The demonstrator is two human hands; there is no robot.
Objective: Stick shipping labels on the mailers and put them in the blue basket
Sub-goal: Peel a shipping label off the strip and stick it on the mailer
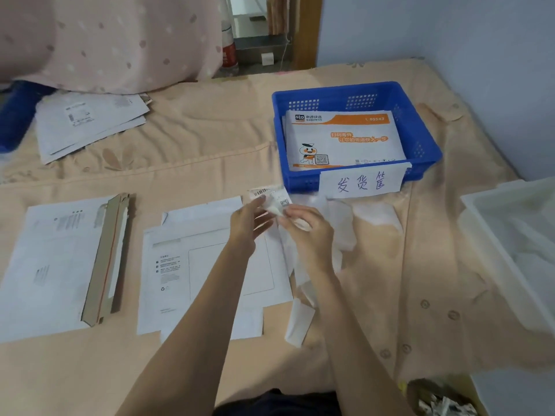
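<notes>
A person sits at a bed covered with a peach sheet (375,280), arms reaching forward. Both hands meet above the bedding, working on a shipping label (271,198) that shows a barcode and a square code. The left hand (249,219) pinches the label's lower left edge with thumb and fingers. The right hand (306,225) has its fingers curled around the white backing strip (297,280), which trails down from the label toward the person's lap. The two hands look to be pulling apart, most likely peeling the label free of its backing so the sticky side is exposed.

Directly beneath and to the left of the fingers lies a flat white mailer (192,265), printed with an outlined box where a label probably belongs. It lies close, likely so the peeled label can go straight down. Further left of the fingers lies a second mailer (51,265) with its brown cardboard flap (109,259) open. Far left and beyond the fingers sits a loose pile of more mailers (90,124).

Just beyond the fingers and slightly right stands the blue basket (420,130), bearing a handwritten paper tag (362,183). An orange and white courier mailer (342,139) already lies inside. To the far right is a white plastic bin (510,235).
</notes>
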